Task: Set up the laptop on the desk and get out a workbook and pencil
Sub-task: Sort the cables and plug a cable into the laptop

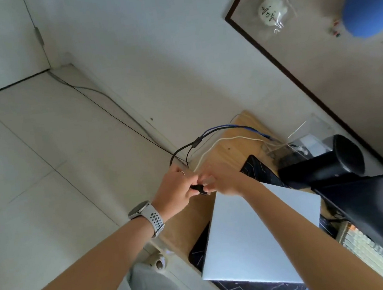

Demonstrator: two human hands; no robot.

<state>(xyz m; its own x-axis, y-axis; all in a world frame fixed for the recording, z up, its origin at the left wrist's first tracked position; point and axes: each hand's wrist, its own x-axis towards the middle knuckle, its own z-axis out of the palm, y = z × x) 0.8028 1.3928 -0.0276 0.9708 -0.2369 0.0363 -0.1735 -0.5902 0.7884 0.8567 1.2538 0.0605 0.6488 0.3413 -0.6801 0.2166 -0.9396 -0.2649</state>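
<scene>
While the left hand [176, 190] pinches a black cable plug [198, 189], the right hand [224, 180] grips a small pale connector against it, probably to join them for power; the closed laptop [256, 230] lies just below on the counter [236, 144].

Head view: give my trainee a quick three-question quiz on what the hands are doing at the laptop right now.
1. True or false: the laptop lies closed on the desk.
2. Which hand wears the watch? A) left B) right
3. What do both hands hold by the laptop's far corner?

Key:
1. True; its lid is down.
2. A, the left hand; the right hand has a bare wrist.
3. The black cable with its plug, pinched between them.
</scene>
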